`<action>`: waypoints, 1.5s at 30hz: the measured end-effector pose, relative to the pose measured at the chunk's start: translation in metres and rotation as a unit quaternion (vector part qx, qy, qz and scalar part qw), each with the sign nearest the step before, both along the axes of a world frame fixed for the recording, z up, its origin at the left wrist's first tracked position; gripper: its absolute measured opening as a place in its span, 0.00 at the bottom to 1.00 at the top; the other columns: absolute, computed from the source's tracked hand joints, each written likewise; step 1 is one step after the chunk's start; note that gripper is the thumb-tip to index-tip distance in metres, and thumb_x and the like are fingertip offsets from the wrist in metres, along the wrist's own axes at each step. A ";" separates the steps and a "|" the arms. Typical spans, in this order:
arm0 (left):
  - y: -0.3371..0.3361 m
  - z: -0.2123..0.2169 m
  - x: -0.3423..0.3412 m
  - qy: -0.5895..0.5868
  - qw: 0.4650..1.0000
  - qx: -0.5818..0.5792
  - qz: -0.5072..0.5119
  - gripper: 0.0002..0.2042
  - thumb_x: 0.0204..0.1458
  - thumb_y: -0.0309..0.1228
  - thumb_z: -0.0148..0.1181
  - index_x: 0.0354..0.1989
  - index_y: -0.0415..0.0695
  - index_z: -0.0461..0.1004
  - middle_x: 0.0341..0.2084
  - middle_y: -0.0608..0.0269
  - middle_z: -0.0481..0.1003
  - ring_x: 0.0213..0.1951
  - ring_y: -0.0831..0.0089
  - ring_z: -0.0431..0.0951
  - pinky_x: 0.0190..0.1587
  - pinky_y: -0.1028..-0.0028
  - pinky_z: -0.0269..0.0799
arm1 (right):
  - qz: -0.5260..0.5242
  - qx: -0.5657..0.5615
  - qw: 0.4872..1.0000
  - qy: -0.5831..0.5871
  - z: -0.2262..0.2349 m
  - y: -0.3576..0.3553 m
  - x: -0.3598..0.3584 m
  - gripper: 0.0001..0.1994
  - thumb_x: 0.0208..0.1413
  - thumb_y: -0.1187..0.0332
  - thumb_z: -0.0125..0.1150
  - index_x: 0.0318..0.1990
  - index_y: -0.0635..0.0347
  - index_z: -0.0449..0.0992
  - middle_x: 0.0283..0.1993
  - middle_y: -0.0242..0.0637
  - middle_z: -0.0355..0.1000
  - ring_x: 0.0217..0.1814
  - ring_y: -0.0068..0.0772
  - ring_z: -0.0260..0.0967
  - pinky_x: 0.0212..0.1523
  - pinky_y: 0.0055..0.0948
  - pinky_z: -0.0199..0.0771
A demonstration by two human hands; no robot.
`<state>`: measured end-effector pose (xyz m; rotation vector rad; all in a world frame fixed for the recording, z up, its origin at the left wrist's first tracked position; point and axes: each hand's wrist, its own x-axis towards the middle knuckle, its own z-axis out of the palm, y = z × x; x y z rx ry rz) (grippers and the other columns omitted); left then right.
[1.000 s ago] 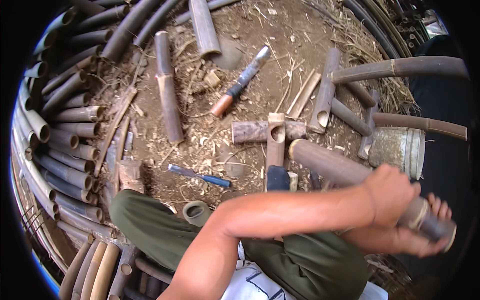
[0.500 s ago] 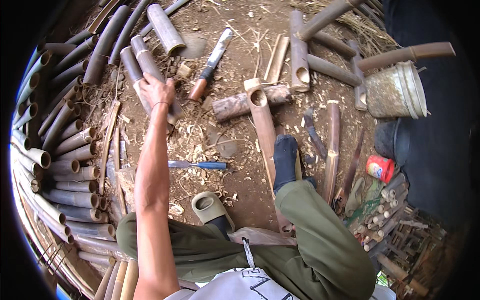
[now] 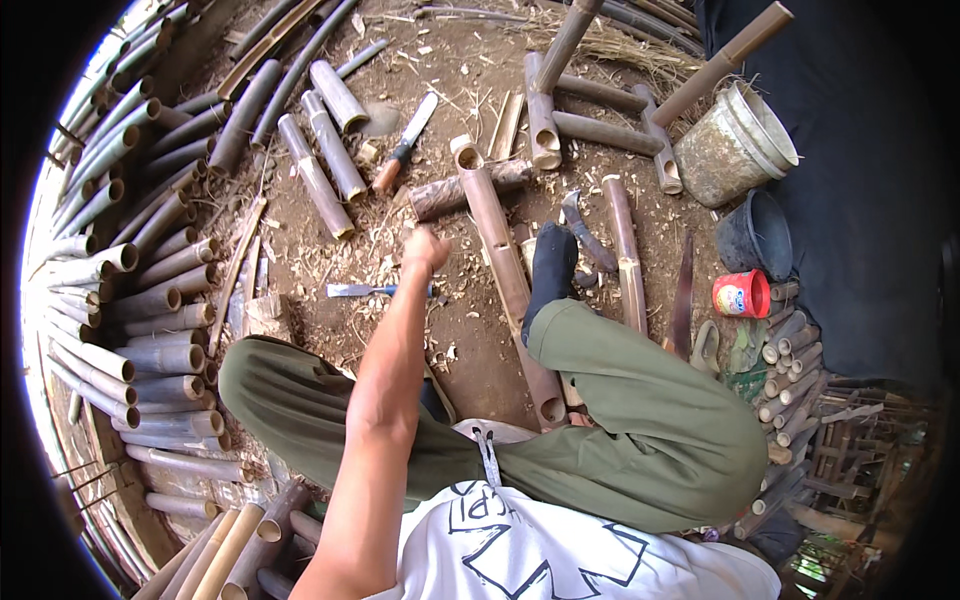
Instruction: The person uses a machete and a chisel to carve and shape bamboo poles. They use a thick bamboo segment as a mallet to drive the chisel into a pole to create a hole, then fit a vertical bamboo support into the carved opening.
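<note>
My left hand [image 3: 427, 250] is curled into a loose fist above the chip-covered ground, with nothing visible in it. Just below it lies a blue-handled chisel [image 3: 385, 291], partly covered by my forearm. Past the hand, a short log [image 3: 435, 197] props up one end of a long bamboo piece [image 3: 497, 245] with a round hole cut near its tip. My foot in a dark sock [image 3: 553, 265] rests against that bamboo. Farther off are a large knife [image 3: 408, 140] and two cut bamboo lengths [image 3: 312, 175] [image 3: 335, 145] lying side by side. My right hand is out of view.
Stacked bamboo tubes [image 3: 165, 360] line the left side. A bamboo frame [image 3: 600, 110] stands at the far right, near a dirty white bucket [image 3: 735, 145], a dark bucket [image 3: 755, 237] and a red tub [image 3: 740, 294]. A curved blade [image 3: 588, 232] lies right of my foot.
My left hand has let go of the bamboo lengths at the upper left and come nearer and to the right. Those two lengths now lie apart on the ground. The view has shifted.
</note>
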<state>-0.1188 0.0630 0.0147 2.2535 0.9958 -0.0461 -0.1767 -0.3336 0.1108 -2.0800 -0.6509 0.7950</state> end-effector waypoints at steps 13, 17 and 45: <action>-0.094 -0.022 -0.049 -0.140 0.956 -0.243 0.087 0.28 0.40 0.41 0.74 0.45 0.34 0.71 0.30 0.58 0.77 0.28 0.70 0.76 0.32 0.70 0.74 | -0.028 -0.362 0.927 0.092 -0.027 -0.123 0.081 0.29 0.50 0.58 0.68 0.57 0.64 0.68 0.51 0.48 0.70 0.55 0.46 0.71 0.53 0.39 0.71; -0.083 0.012 -0.045 -0.142 0.916 -0.367 0.075 0.29 0.41 0.43 0.74 0.46 0.35 0.71 0.33 0.59 0.77 0.30 0.73 0.76 0.32 0.72 0.74 | -0.197 -0.402 0.884 -0.133 -0.024 -0.151 0.111 0.48 0.46 0.54 0.71 0.70 0.56 0.48 0.66 0.53 0.59 0.68 0.58 0.56 0.63 0.50 0.60; -0.104 0.115 -0.003 -0.209 0.737 -0.639 0.067 0.32 0.55 0.52 0.60 0.54 0.33 0.67 0.40 0.48 0.77 0.37 0.64 0.81 0.42 0.62 0.79 | 0.037 0.203 0.969 -0.137 -0.003 0.166 0.192 0.31 0.65 0.44 0.46 0.60 0.63 0.69 0.52 0.50 0.68 0.57 0.44 0.66 0.58 0.38 0.68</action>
